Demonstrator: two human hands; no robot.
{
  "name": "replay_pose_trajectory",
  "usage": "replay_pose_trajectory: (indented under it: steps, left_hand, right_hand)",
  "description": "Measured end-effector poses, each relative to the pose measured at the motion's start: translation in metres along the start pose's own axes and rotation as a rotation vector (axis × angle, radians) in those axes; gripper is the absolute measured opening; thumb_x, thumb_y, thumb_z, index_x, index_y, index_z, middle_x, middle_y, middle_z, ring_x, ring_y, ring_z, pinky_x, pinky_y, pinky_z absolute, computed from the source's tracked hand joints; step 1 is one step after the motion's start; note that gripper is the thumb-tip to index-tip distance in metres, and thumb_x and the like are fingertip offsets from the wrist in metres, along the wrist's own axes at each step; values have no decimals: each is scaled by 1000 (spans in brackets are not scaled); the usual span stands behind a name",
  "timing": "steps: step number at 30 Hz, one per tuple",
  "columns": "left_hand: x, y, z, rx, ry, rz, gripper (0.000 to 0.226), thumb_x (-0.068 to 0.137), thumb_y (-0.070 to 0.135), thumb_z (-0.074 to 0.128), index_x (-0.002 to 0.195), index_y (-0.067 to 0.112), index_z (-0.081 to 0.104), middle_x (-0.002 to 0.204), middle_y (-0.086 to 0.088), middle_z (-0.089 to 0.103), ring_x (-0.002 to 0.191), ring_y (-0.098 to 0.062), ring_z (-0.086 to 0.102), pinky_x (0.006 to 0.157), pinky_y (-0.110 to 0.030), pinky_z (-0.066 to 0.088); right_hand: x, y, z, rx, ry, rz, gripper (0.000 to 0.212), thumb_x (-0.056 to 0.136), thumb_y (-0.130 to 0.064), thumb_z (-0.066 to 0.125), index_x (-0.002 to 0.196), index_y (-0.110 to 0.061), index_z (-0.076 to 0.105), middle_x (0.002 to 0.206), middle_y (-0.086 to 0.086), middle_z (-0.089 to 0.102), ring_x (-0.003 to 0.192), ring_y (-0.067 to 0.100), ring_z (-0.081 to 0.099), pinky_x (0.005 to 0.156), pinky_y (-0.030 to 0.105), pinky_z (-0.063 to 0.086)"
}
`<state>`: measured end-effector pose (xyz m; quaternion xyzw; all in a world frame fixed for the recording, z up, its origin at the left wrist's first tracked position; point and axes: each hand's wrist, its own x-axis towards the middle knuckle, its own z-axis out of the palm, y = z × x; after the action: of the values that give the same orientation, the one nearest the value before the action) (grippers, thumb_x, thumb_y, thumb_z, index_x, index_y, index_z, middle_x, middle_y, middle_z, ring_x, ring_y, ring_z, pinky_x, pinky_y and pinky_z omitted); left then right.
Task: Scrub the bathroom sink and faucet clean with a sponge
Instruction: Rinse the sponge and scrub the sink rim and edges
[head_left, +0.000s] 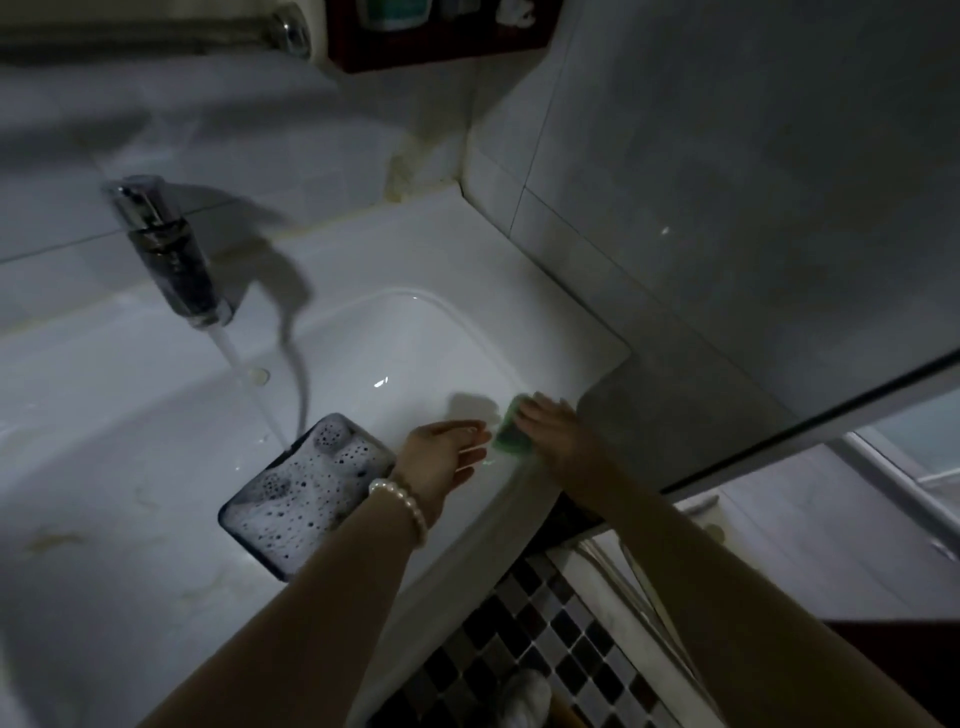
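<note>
Sink, white and dimly lit, fills the view's middle. A green sponge is pressed to its rim at four o'clock under the right hand, fingers laid flat over it. The left hand is held open and empty just beside it. Scrubbing seems under way; the faucet at ten o'clock, left running, looks not yet reached. A foam-filled tray is set in the basin at seven o'clock, covering part of it.
</note>
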<state>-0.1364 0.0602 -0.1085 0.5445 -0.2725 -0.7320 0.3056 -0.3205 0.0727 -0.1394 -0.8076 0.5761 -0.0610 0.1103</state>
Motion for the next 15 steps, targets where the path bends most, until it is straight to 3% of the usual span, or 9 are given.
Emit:
replay_pose_trajectory:
  steps: [4,7,9,11,13,15]
  left_hand:
    - [-11,4,-12,75,3,15,13,90,9,53,91,15,65,99,-3,67,87,-16,61,83,-29,43]
    - [-17,1,-18,87,16,-19,12,89,6,55,94,8,66,96,-8,68,79,-16,62,77,-28,46]
    - [-21,-2,-18,54,11,-24,12,87,1,56,92,3,67,80,-9,70,65,-13,64,62,-21,51]
    - [-22,-4,-26,103,31,-14,10,85,1,59,90,4,68,79,-6,69,64,-11,62,59,-19,47]
    - [-22,-7,-40,163,71,1,14,85,4,62,97,4,69,86,-6,67,71,-11,59,64,-20,43]
    - [-23,-11,-52,211,89,9,15,85,5,61,97,5,69,92,-5,68,75,-12,59,65,-19,45]
  right_hand:
    - [-33,-33,12,126,79,207,41,93,6,43,134,7,43,147,26,33,141,39,23,117,40,10]
    - [-45,-82,29,199,-64,83,39,90,1,40,126,10,51,139,30,42,135,42,31,115,47,9]
    - [-27,-75,18,196,-141,35,35,90,1,43,122,10,55,133,31,48,131,44,37,114,50,13]
    - [-13,-45,7,131,-62,47,34,92,1,45,125,4,55,135,25,49,132,40,38,113,48,21]
    - [-20,-26,1,80,-14,132,39,98,-6,37,135,4,43,148,21,34,141,38,21,117,50,12]
    - [-39,-45,16,62,94,136,42,101,-18,32,131,8,46,142,26,39,137,36,24,114,55,10]
